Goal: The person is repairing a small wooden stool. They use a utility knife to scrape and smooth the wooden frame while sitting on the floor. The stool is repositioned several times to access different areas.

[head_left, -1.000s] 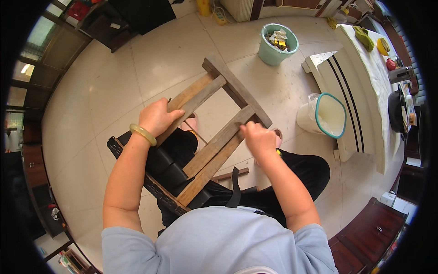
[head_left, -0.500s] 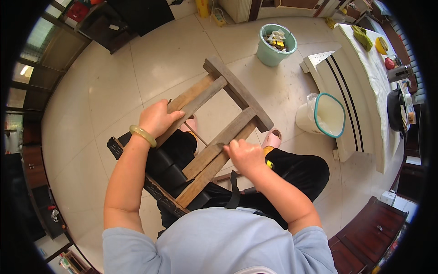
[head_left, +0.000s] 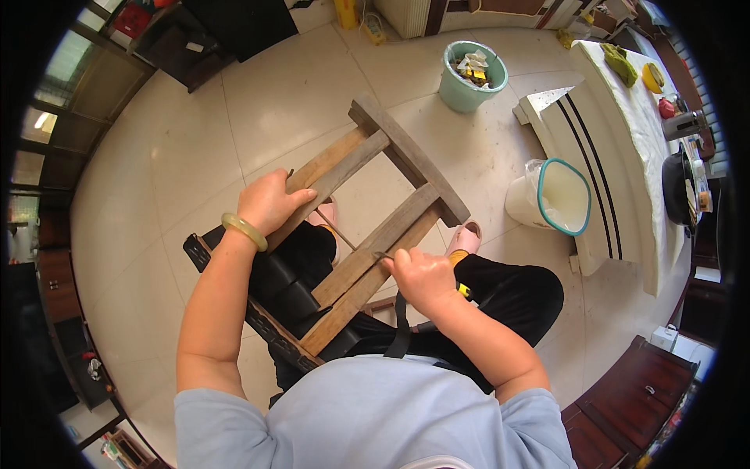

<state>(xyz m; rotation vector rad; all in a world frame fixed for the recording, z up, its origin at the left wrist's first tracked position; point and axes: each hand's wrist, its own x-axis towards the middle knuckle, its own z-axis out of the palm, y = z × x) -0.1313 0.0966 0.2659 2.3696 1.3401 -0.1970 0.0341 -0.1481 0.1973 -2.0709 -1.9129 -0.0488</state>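
Holding wooden frame | weathered grey-brown | black panel, edge perhaps ragged

Soft, fairly bright light leaves a pale sheen toward the far edge of the floor; glass panes glow at left. The table bends outward; black rings the view.

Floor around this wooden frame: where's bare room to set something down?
Bare tiles lie left of the wooden frame, toward the dark cabinet, and between frame and green pail. Crowded: around the pink slippers, and by the white bin and table.
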